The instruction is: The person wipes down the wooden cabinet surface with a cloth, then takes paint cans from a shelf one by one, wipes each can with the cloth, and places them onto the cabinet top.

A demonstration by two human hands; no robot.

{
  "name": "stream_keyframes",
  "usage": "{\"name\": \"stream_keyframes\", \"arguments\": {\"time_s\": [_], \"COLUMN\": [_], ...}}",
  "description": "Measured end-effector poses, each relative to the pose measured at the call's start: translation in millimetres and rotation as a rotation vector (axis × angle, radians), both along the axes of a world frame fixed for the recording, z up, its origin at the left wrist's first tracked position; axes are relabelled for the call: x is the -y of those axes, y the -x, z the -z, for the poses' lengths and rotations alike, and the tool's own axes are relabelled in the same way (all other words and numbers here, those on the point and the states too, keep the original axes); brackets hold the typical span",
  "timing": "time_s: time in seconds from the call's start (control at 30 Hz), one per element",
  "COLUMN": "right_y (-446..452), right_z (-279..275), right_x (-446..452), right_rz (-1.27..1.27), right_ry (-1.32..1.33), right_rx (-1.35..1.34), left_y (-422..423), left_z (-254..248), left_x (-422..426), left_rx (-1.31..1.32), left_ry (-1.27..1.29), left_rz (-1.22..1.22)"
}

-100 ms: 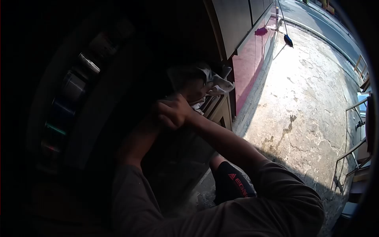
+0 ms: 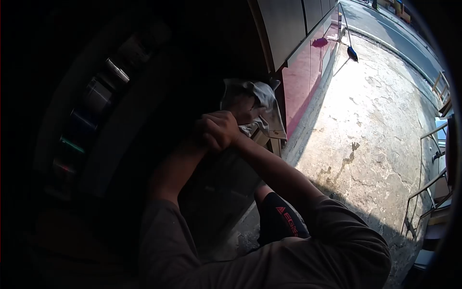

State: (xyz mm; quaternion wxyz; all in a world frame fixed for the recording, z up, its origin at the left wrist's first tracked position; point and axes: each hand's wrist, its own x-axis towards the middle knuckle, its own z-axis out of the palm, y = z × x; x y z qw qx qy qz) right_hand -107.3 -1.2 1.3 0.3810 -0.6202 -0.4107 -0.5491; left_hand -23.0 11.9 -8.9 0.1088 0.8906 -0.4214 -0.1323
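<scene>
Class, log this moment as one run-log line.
left hand: on pale cloth | right hand: clasped over left wrist | cloth: rumpled | nearby: sunlit pavement

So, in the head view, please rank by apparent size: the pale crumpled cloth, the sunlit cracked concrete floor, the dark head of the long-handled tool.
1. Concrete floor
2. Pale cloth, partly covered
3. Dark tool head

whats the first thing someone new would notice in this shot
Probably the sunlit, cracked concrete ground filling much of the right side, bright against the dark left. Next, the pink wall along its left edge, in the upper part of the view. Then, in the shadowy middle, the right hand lies across the far end of the left forearm, close to a crumpled pale cloth.
</scene>
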Motion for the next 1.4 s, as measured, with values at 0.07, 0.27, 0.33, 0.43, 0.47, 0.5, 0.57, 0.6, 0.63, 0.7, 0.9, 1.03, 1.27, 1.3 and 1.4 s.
{"name": "stream_keyframes", "arguments": {"time_s": [0.07, 0.27, 0.33, 0.43, 0.47, 0.5, 0.57, 0.6, 0.63, 0.7, 0.9, 1.03, 1.27, 1.3, 1.4], "right_y": [12.7, 86.5, 101.3, 105.9, 108.7, 111.1, 118.6, 119.5, 120.4, 124.2, 156.6, 142.4, 164.9, 161.6, 128.9], "right_z": [0.9, 10.4, 7.7, 14.7, 14.5, 14.1, 6.0, 6.0, 6.2, 6.8, -5.8, -2.6, -27.8, -24.0, -21.1], "right_x": [1.3, 3.8, 6.6, -12.8, -28.2, -43.5, -101.6, -132.4, -163.1, -228.8, -386.8, -427.6, -401.0, -389.9, -340.4], "right_rz": [0.055, 0.274, 0.373, 0.394, 0.425, 0.440, 0.505, 0.502, 0.500, 0.202, -0.220, -0.218, 0.022, 0.020, 0.188], "right_ry": [-0.111, -0.277, -0.225, 0.226, 0.406, 0.577, 0.622, 0.640, 0.657, 0.843, 1.017, 1.061, 1.081, 1.082, 1.123], "right_rx": [-0.027, -0.192, -0.388, -0.639, -0.629, -0.605, -0.469, -0.411, -0.352, -0.339, -0.249, -0.194, -0.371, -0.379, -0.263], "left_y": [25.6, 100.8, 128.9, 174.3, 182.6, 192.1, 219.2, 238.2, 257.6, 299.3, 404.2, 387.3, 386.3, 392.8, 417.9], "left_z": [-4.7, 5.6, -5.3, -58.6, -52.4, -42.5, -32.5, -37.9, -43.8, -48.0, -50.1, -5.9, -35.4, -41.0, -63.2], "left_x": [8.3, -67.7, -105.4, -175.5, -207.6, -242.1, -304.8, -330.6, -356.1, -408.1, -494.8, -515.8, -495.3, -493.7, -490.6], "left_rx": [0.103, 0.729, 0.776, 0.150, 0.144, 0.124, 0.233, 0.221, 0.208, 0.141, 0.348, 0.831, 0.510, 0.450, 0.047], "left_ry": [0.152, 0.120, 0.056, -0.213, -0.199, -0.004, 0.213, 0.222, 0.233, 0.299, 0.393, 0.139, 0.297, 0.349, 1.086], "left_rz": [0.039, 0.305, 0.296, 0.085, 0.034, -0.058, -0.151, -0.231, -0.312, -0.512, -0.897, -0.930, -1.244, -1.246, -0.868]}}
